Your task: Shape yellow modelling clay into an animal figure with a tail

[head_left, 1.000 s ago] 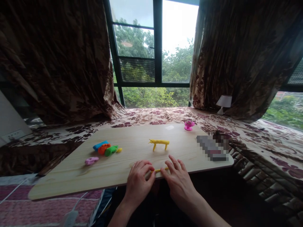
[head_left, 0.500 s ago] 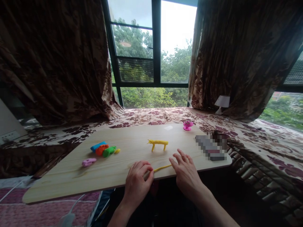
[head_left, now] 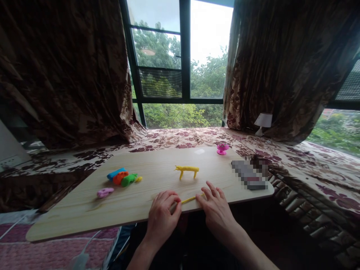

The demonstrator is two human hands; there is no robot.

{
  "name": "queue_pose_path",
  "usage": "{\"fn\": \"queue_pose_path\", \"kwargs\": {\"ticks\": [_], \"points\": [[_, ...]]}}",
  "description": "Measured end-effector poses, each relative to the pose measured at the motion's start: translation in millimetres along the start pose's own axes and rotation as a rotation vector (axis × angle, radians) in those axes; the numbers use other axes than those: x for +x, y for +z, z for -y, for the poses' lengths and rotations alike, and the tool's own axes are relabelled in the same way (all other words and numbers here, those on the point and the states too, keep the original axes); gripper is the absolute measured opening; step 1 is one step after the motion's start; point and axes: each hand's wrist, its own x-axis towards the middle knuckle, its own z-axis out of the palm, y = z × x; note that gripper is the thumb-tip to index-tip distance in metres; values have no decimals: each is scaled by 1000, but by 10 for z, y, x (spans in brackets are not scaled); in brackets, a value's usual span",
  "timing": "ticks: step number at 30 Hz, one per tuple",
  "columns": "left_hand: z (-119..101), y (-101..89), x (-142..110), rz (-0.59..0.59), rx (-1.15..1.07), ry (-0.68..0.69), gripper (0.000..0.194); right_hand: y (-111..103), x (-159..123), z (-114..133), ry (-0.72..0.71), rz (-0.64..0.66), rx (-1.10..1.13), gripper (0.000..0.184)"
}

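A thin roll of yellow modelling clay lies at the front edge of the wooden board, stretched between my hands. The thumb and fingertips of my left hand are pinched on its left end. My right hand rests over the right end with fingers spread, the fingertips touching the clay. Just beyond stands a yellow clay animal figure on thin legs. To the left lie blue clay, orange clay, green clay, a small yellow piece and pink clay.
A bright pink figure stands at the board's far right corner. A pixelated grey object lies near the right edge. Behind are a floral-covered sill, a small white lamp and dark curtains.
My right hand has moved slightly left and inward along the yellow roll, so less of it shows between the hands. My left hand keeps its pinch.
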Motion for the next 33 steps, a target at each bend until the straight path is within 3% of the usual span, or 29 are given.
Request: {"fn": "queue_pose_path", "kwargs": {"ticks": [9,16,24,33], "points": [[-12,2,1,8,2,-8,9,-2,-34,15,-7,-5,-18,46],[-12,-8,-1,11,-6,-3,10,-75,134,-63,75,-17,-39,50],[-19,-8,-1,18,-5,-10,9,-56,-69,-103,18,7,13,48],[-11,-10,-5,12,-14,-2,9,-57,-38,-88,17,15,-28,46]]}}
